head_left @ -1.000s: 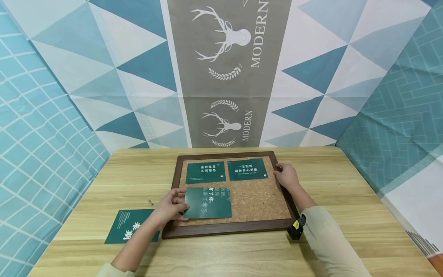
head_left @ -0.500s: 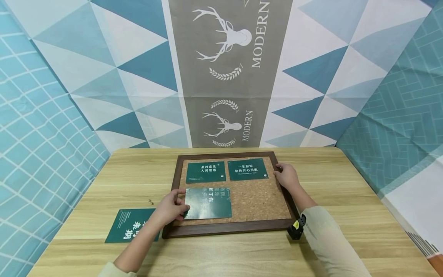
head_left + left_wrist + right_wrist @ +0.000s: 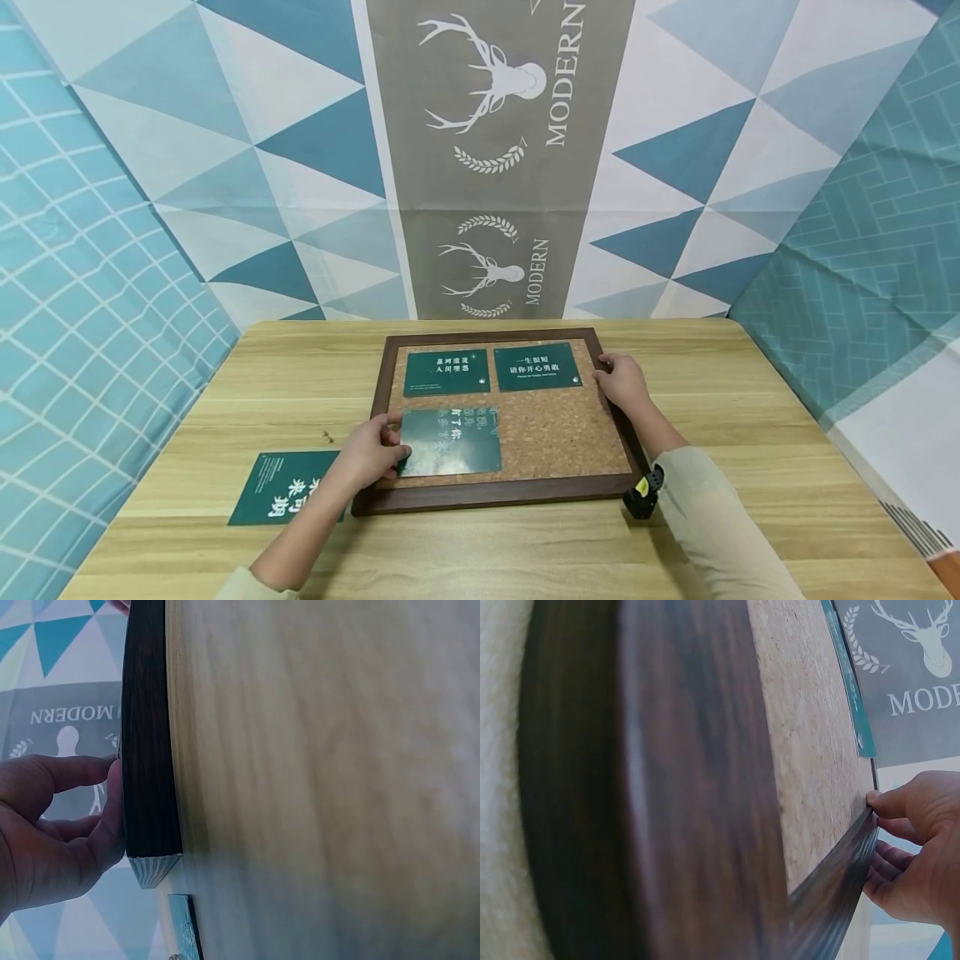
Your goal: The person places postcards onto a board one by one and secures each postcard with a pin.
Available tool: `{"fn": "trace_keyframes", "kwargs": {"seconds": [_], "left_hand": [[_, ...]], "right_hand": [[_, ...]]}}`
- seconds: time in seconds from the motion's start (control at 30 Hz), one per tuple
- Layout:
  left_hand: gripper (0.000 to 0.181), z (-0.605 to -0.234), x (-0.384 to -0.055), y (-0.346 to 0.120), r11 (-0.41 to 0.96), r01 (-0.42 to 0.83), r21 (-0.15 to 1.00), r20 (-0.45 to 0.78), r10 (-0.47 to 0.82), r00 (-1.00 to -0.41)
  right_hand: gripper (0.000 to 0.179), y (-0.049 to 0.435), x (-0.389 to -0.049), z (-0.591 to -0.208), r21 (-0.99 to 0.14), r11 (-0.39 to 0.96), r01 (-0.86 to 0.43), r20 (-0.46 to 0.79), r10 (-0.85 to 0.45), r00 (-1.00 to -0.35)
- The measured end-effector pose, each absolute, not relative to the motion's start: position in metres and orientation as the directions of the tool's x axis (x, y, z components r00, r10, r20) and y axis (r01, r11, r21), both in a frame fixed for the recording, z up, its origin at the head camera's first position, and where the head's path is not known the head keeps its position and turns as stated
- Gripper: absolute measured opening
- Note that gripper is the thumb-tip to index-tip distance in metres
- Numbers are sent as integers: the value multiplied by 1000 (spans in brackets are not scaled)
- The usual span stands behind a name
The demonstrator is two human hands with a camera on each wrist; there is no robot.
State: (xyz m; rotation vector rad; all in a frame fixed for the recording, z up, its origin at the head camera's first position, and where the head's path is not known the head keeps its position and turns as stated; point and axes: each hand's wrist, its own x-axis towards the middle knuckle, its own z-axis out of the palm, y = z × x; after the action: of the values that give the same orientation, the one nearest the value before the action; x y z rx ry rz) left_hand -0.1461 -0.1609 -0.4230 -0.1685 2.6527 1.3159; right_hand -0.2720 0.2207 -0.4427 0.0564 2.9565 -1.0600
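Observation:
My left hand (image 3: pixel 369 454) pinches the left edge of a green card (image 3: pixel 453 454) with white lettering. That card lies low over the front left of a cork board (image 3: pixel 562 437) with a dark wooden frame. Two more green cards, the back left card (image 3: pixel 447 385) and the back right card (image 3: pixel 536 377), lie flat on the cork. My right hand (image 3: pixel 622 383) grips the frame's right side. In the right wrist view, its thumb and fingers hold the dark frame (image 3: pixel 705 750). The left wrist view shows the left hand (image 3: pixel 67 825) beside the frame, the card hidden.
Another green card (image 3: pixel 258 493) lies on the wooden table (image 3: pixel 480 558) left of the board, partly under the left forearm. A small black device (image 3: pixel 641 497) sits at the right sleeve. Patterned cloth (image 3: pixel 502 192) hangs behind the table.
The left hand has shifted slightly down with the card, whose front edge lies a little lower; glare on it has changed. The right hand stays on the frame.

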Motion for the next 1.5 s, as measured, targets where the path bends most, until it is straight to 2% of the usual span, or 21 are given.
{"fn": "trace_keyframes", "kwargs": {"seconds": [0.43, 1.5], "left_hand": [[52, -423, -147, -159, 670, -153, 727, -178, -32, -984], [53, -423, -150, -156, 694, -172, 699, -205, -36, -978]], "right_hand": [[42, 221, -272, -443, -638, 770, 32, -12, 32, -999], [43, 222, -273, -443, -636, 770, 43, -29, 32, -999]]}}
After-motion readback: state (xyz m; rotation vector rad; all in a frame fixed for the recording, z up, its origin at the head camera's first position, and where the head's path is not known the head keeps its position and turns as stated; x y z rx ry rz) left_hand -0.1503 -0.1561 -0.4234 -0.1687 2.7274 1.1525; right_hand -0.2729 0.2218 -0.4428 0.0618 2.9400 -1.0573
